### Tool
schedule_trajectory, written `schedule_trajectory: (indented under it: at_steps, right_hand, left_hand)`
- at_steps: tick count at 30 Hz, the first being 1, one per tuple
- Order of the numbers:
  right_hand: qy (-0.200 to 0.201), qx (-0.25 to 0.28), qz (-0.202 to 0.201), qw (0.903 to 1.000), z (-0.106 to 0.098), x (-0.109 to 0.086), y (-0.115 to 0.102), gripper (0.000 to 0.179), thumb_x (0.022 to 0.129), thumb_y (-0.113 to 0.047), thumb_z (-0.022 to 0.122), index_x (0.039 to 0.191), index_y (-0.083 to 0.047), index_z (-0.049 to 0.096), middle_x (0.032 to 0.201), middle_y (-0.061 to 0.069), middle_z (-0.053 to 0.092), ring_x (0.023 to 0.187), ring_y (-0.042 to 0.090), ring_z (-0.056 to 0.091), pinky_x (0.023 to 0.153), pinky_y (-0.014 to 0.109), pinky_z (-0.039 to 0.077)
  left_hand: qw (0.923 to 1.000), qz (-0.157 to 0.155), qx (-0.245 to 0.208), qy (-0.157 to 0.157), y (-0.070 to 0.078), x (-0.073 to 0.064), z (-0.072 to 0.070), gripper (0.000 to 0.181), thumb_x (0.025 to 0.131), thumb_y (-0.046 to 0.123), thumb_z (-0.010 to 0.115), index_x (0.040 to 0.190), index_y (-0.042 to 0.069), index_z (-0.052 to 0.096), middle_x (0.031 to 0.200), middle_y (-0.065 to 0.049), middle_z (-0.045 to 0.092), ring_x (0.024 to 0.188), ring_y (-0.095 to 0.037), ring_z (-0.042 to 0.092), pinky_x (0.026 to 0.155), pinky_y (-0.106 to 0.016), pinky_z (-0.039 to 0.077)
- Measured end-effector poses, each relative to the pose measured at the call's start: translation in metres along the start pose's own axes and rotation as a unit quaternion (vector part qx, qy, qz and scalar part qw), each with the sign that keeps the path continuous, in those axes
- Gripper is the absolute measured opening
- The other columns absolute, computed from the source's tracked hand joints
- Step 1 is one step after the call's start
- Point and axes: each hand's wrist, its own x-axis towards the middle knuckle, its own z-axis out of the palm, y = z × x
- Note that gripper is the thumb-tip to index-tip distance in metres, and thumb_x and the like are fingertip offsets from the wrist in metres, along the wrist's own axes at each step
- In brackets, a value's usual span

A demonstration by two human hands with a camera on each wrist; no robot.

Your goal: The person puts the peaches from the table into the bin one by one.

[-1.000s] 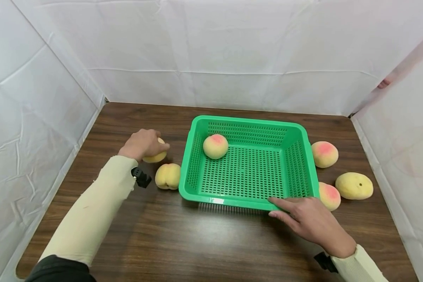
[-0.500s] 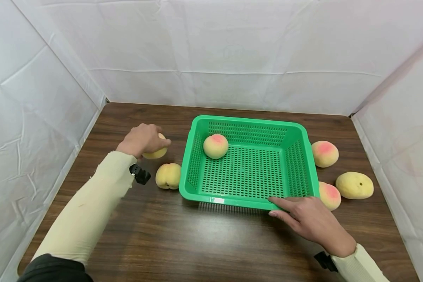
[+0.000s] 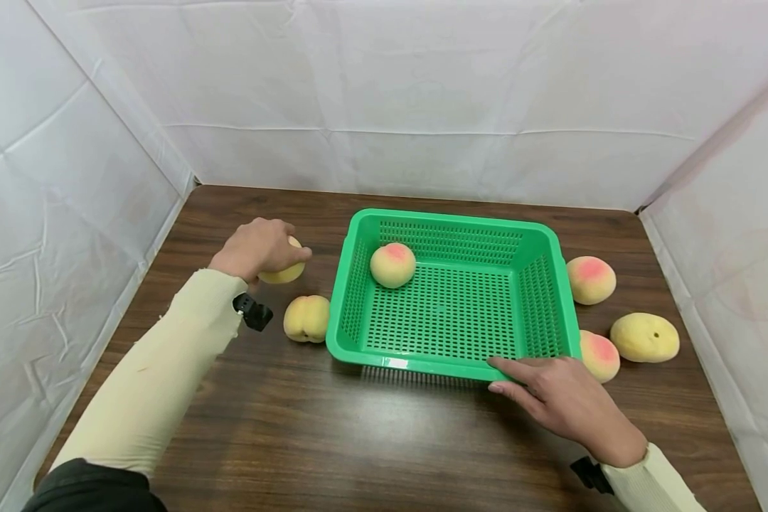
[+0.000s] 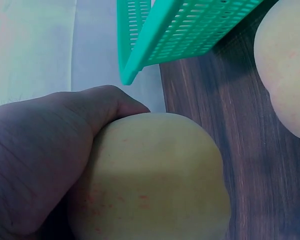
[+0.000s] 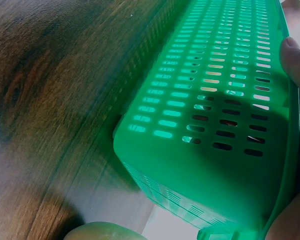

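My left hand (image 3: 256,247) grips a yellow peach (image 3: 284,267) left of the green plastic basket (image 3: 416,368), and most of that peach is hidden under the fingers in the head view. Up close, the left wrist view shows the thumb along the side of this peach. My right hand (image 3: 566,402) pinches the basket's near right corner, thumb outside the rim and fingers over it. One peach with a pink top (image 3: 392,265) lies inside the basket, towards its left end. Another yellow peach (image 3: 306,318) sits against the basket's left side.
To the right of the basket are two pink-topped peaches (image 3: 591,280) and an oval yellow fruit (image 3: 644,337); one of these peaches is partly behind my right hand. White sheets (image 3: 422,92) wall the back and sides of the dark wooden table (image 3: 358,448).
My left hand has moved slightly up and away in the head view, with the peach in its grip. The right hand and the basket have stayed in place.
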Motion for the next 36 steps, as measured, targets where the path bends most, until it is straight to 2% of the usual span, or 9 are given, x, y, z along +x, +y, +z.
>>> schedule_trajectory:
  at_steps: [7, 10, 17, 24, 32, 36]
  right_hand:
    - [0.000, 0.002, -0.001, 1.0000, 0.000, 0.000, 0.000, 0.034, 0.092, -0.035, 0.077, 0.123, -0.022, 0.079, 0.104, -0.005, 0.082, 0.085, 0.012, 0.078, 0.069, 0.033, 0.062]
    - [0.000, 0.003, -0.001, 1.0000, 0.000, 0.000, 0.001, 0.033, 0.092, -0.035, 0.077, 0.123, -0.022, 0.079, 0.103, -0.005, 0.082, 0.084, 0.012, 0.078, 0.068, 0.033, 0.062]
    - [0.001, 0.000, 0.002, 1.0000, 0.001, -0.001, 0.001, 0.033, 0.092, -0.035, 0.078, 0.122, -0.022, 0.079, 0.101, -0.005, 0.082, 0.083, 0.011, 0.078, 0.068, 0.032, 0.062]
    - [0.001, 0.003, 0.004, 1.0000, 0.000, 0.000, 0.000, 0.033, 0.091, -0.034, 0.078, 0.122, -0.022, 0.079, 0.101, -0.005, 0.082, 0.083, 0.011, 0.078, 0.068, 0.032, 0.062]
    - [-0.002, 0.006, 0.004, 1.0000, 0.000, 0.000, 0.000, 0.032, 0.093, -0.035, 0.077, 0.122, -0.022, 0.079, 0.101, -0.005, 0.082, 0.082, 0.011, 0.077, 0.067, 0.032, 0.061]
    - [0.002, 0.003, -0.001, 1.0000, 0.001, 0.000, 0.000, 0.032, 0.092, -0.035, 0.077, 0.122, -0.022, 0.079, 0.101, -0.004, 0.082, 0.081, 0.010, 0.077, 0.067, 0.032, 0.061]
  left_hand:
    - [1.0000, -0.005, -0.003, 0.006, 0.000, -0.002, -0.005, 0.073, 0.098, 0.050, 0.055, 0.158, 0.013, 0.041, 0.125, -0.024, 0.056, 0.082, -0.035, 0.070, 0.049, -0.034, 0.058]
    - [0.9999, -0.004, -0.003, 0.012, 0.000, -0.003, -0.007, 0.072, 0.096, 0.049, 0.055, 0.157, 0.012, 0.042, 0.124, -0.024, 0.055, 0.078, -0.035, 0.071, 0.049, -0.034, 0.058]
    - [0.9992, 0.019, 0.015, 0.032, 0.005, -0.004, -0.011, 0.069, 0.096, 0.048, 0.054, 0.153, 0.010, 0.048, 0.124, -0.024, 0.059, 0.078, -0.034, 0.071, 0.049, -0.036, 0.058]
    - [0.9992, 0.028, 0.012, 0.027, 0.013, -0.004, -0.013, 0.068, 0.095, 0.047, 0.053, 0.153, 0.012, 0.049, 0.128, -0.022, 0.060, 0.074, -0.034, 0.071, 0.051, -0.036, 0.058]
    - [0.9978, 0.043, 0.025, 0.044, 0.027, -0.003, -0.014, 0.065, 0.094, 0.047, 0.054, 0.150, 0.013, 0.053, 0.127, -0.020, 0.063, 0.084, -0.035, 0.069, 0.053, -0.038, 0.058]
    - [0.9957, 0.059, 0.048, 0.053, 0.036, -0.003, -0.015, 0.064, 0.094, 0.047, 0.053, 0.148, 0.013, 0.056, 0.128, -0.018, 0.065, 0.096, -0.035, 0.065, 0.064, -0.040, 0.056]
